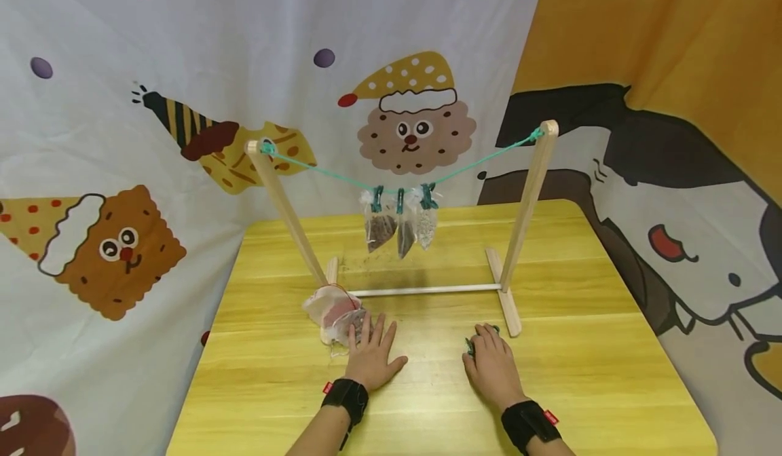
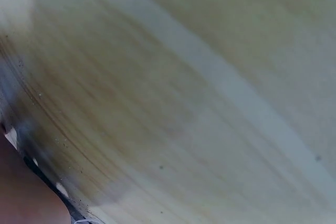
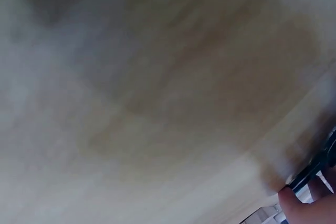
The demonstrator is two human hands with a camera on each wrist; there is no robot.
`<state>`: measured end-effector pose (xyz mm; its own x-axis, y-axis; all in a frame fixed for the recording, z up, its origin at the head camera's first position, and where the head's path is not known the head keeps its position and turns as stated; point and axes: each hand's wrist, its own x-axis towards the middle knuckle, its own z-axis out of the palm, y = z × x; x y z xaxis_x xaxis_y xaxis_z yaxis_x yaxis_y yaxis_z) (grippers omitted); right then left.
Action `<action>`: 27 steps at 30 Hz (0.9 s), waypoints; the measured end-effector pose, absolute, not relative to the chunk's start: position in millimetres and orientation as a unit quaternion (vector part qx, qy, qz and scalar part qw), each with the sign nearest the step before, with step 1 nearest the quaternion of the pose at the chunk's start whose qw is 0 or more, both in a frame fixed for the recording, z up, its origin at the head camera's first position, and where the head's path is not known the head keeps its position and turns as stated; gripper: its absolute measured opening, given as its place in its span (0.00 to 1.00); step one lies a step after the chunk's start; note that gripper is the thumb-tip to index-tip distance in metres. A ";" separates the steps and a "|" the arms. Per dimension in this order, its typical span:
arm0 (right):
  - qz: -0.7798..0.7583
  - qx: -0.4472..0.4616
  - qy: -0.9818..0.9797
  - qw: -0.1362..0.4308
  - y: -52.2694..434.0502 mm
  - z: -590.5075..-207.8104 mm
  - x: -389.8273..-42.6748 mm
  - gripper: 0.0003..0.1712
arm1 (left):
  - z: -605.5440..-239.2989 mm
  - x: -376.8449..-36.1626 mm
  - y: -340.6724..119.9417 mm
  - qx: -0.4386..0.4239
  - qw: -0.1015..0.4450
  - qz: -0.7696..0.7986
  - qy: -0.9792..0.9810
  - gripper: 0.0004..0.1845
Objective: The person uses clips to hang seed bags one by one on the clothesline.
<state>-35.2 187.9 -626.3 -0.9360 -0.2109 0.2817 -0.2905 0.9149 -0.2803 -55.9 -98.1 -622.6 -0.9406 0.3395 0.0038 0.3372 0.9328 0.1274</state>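
My left hand (image 1: 369, 361) lies with its fingers spread on the table, their tips reaching a clear bag of dark bits (image 1: 359, 326). Beside that bag is a whitish pouch with a pink patch (image 1: 332, 307), at the left foot of a wooden stand. Farther right, my right hand (image 1: 495, 368) curls over dark green clips (image 1: 469, 346), mostly hidden under it. In the right wrist view the thumb and fingers hold a dark clip (image 3: 310, 174). Three small filled bags, one of them with pale grains (image 1: 425, 229), hang by dark green clips from a green string (image 1: 482, 165).
The wooden stand has a left post (image 1: 287, 215), a right post (image 1: 528, 208) and a white crossbar (image 1: 427, 290). Dark specks lie on the yellow wood-grain table (image 1: 580, 374) behind the crossbar. A cartoon-printed cloth (image 1: 244, 49) hangs behind.
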 end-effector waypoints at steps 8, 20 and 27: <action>0.165 0.153 -0.963 0.151 189.2 -624.7 -34.5 0.09 | -629.2 -55.4 -97.9 0.162 0.011 0.057 0.985 0.41; 0.183 0.139 -0.959 0.166 187.4 -620.6 -38.0 0.09 | -623.6 -54.3 -96.3 0.163 0.010 0.077 0.984 0.41; 0.228 0.114 -0.951 0.174 181.2 -611.7 -39.9 0.06 | -623.6 -54.8 -96.3 0.163 0.009 0.078 0.983 0.41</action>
